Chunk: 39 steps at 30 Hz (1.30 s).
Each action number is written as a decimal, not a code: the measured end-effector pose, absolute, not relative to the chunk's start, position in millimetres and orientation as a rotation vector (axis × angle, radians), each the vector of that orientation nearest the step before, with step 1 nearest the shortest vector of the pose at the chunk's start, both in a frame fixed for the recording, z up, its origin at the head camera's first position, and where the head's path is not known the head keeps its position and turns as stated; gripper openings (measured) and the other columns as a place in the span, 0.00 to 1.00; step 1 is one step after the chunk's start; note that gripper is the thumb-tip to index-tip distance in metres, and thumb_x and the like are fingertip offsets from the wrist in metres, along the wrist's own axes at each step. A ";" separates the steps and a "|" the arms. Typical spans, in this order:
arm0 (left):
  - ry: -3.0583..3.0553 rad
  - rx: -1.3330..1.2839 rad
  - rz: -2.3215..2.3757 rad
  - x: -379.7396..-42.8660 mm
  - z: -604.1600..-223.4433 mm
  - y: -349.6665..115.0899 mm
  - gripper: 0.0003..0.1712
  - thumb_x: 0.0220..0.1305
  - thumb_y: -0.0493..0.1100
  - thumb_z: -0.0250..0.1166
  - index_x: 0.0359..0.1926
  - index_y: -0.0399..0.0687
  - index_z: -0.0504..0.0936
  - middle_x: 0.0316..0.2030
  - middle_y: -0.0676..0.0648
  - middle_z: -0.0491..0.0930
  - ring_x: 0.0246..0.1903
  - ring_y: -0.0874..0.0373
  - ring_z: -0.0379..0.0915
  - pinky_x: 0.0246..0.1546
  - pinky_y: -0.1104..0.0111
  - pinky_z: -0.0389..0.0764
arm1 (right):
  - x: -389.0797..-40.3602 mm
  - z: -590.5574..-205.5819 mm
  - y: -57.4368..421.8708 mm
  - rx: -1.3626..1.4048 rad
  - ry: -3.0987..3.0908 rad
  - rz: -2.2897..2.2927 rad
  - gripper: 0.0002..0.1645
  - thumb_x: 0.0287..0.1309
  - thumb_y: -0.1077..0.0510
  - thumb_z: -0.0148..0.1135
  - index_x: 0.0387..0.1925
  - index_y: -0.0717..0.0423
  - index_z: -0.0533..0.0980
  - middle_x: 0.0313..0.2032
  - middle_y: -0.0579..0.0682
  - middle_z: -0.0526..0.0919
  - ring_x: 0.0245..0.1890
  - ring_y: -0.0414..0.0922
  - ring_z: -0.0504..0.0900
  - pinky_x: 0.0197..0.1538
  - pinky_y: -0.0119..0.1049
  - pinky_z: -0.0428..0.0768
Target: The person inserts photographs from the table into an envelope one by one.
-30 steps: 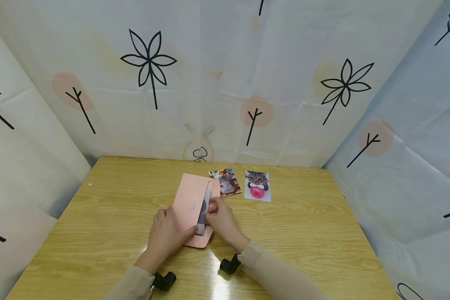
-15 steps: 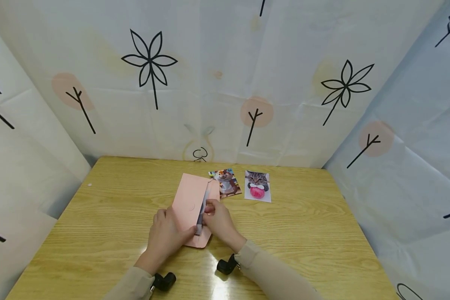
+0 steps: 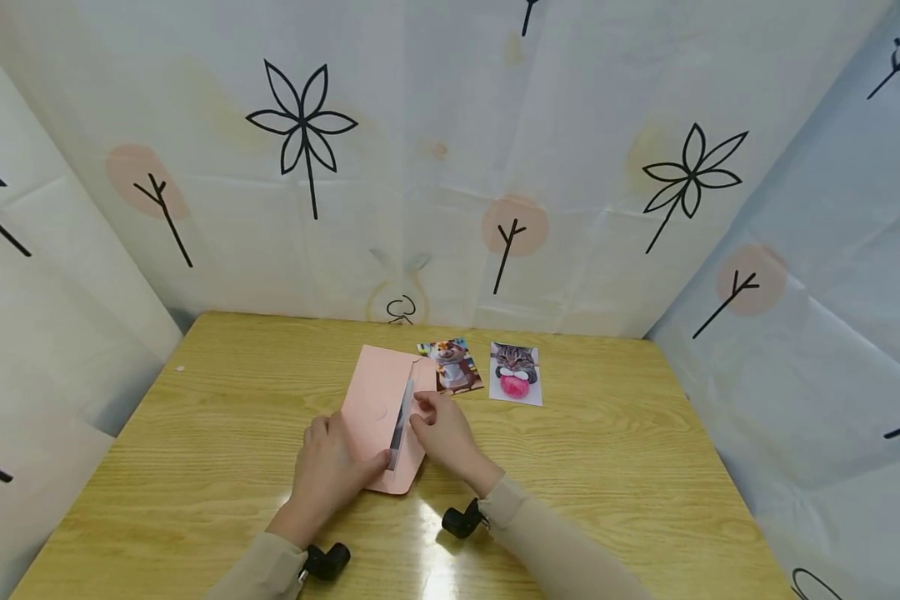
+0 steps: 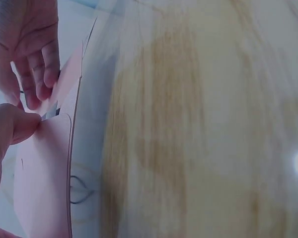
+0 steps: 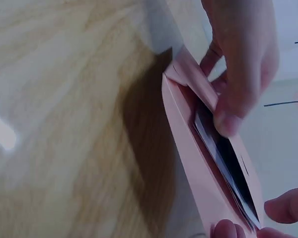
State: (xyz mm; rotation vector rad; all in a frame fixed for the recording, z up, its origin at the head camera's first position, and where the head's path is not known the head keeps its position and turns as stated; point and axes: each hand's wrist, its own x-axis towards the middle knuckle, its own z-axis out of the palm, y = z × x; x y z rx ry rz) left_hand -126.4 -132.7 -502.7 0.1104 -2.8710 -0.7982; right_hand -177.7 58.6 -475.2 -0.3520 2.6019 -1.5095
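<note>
A pink envelope [image 3: 371,387] lies slanted at the table's middle, its opening to the right. My left hand [image 3: 330,467] grips its lower left part, thumb on top beside the opening, as the left wrist view also shows with the envelope [image 4: 44,173] bent a little open. A narrow strip of a dark grey and white picture card [image 3: 401,425] shows in the opening; the rest is inside. In the right wrist view the card [image 5: 218,144] sits between the envelope's layers. My right hand [image 3: 450,437] is over the flap, fingertips at the opening, thumb apart from them.
Behind the envelope's right corner lies a photo card of a small animal [image 3: 457,371], partly overlapped. Right of it is a photo card of a cat with a pink ball [image 3: 515,375]. Patterned cloth [image 3: 435,183] walls the wooden table [image 3: 607,467] at the back and sides.
The grey picture card has gone deeper into the envelope, leaving a narrower strip. My right fingers moved left with it, then drew back right and loosened. The left hand keeps its grip.
</note>
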 end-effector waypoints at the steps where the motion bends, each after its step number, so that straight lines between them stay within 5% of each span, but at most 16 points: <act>1: -2.877 0.115 -0.794 -126.7 -503.1 -133.2 0.58 0.40 0.70 0.72 0.55 0.25 0.68 0.46 0.31 0.67 0.44 0.38 0.65 0.40 0.48 0.71 | -178.3 -473.4 61.3 -0.359 2.627 -1.499 0.22 0.62 0.61 0.58 0.58 0.63 0.73 0.47 0.57 0.76 0.35 0.43 0.78 0.33 0.33 0.78; 31: -2.908 0.131 -0.781 -128.4 -503.8 -138.6 0.60 0.40 0.71 0.71 0.59 0.26 0.66 0.48 0.31 0.66 0.45 0.39 0.63 0.42 0.48 0.70 | -237.0 -471.2 181.1 0.052 2.927 -1.391 0.41 0.57 0.46 0.68 0.65 0.62 0.64 0.54 0.63 0.73 0.42 0.50 0.79 0.45 0.47 0.77; 39: -2.917 0.144 -0.774 -127.3 -502.3 -139.4 0.60 0.41 0.71 0.71 0.59 0.25 0.66 0.47 0.31 0.67 0.44 0.40 0.63 0.41 0.49 0.71 | -248.0 -474.8 191.5 0.251 2.825 -1.472 0.48 0.55 0.40 0.67 0.68 0.62 0.59 0.59 0.64 0.69 0.56 0.57 0.70 0.55 0.52 0.71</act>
